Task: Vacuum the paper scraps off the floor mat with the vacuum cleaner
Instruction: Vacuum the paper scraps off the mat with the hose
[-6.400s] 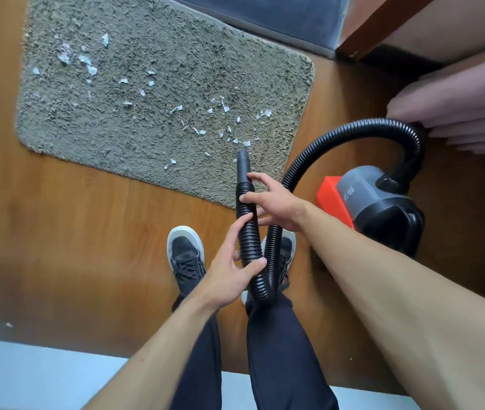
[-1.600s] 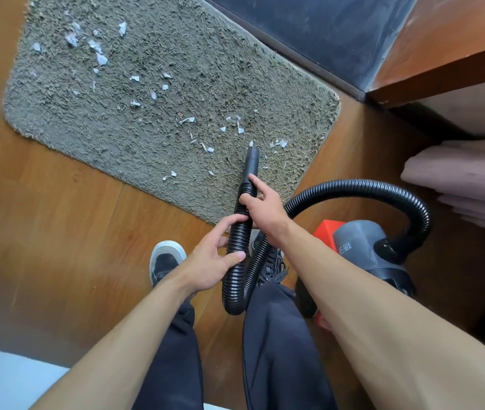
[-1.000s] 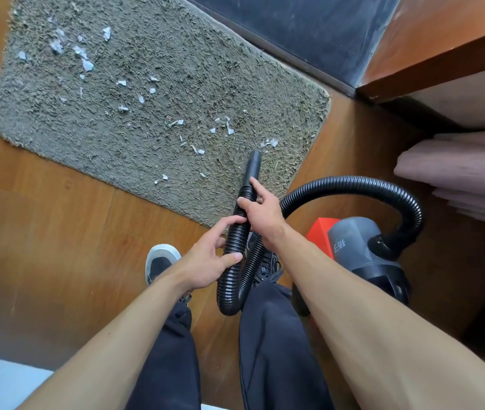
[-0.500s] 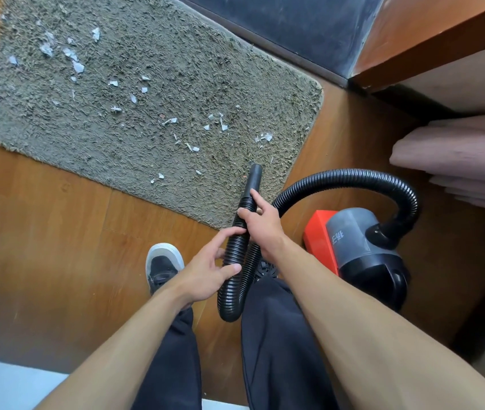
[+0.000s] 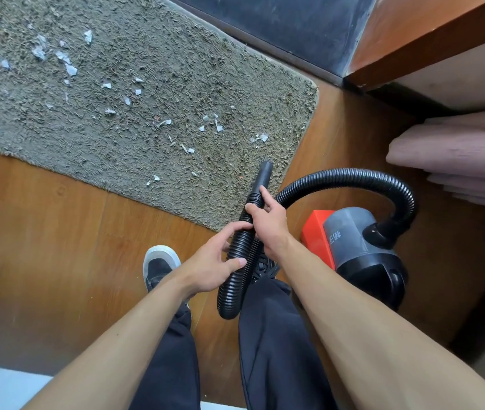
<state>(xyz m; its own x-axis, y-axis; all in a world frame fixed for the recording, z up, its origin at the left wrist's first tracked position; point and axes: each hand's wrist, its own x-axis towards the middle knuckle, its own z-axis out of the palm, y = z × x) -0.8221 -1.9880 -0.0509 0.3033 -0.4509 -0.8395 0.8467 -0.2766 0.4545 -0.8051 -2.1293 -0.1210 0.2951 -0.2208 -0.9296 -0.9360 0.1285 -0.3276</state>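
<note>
A shaggy grey floor mat (image 5: 176,69) lies on the wooden floor, strewn with several white paper scraps (image 5: 71,69). A grey, black and red vacuum cleaner (image 5: 359,250) stands to the right of my legs. Its black ribbed hose (image 5: 348,177) arcs up from the body and folds back into a loop by my knees. My right hand (image 5: 268,220) grips the hose just behind the smooth nozzle (image 5: 263,176), whose tip hovers over the mat's near right corner. My left hand (image 5: 214,261) holds the hose lower down, fingers curled round it.
My two shoes (image 5: 160,264) stand on the wood floor just short of the mat. A dark threshold (image 5: 279,28) runs behind the mat. Wooden furniture (image 5: 430,31) and folded pink fabric (image 5: 457,152) sit at the right.
The nozzle has drawn back from the mat's scraps to its near right corner, where several scraps are gone. Both hands kept their hold on the hose.
</note>
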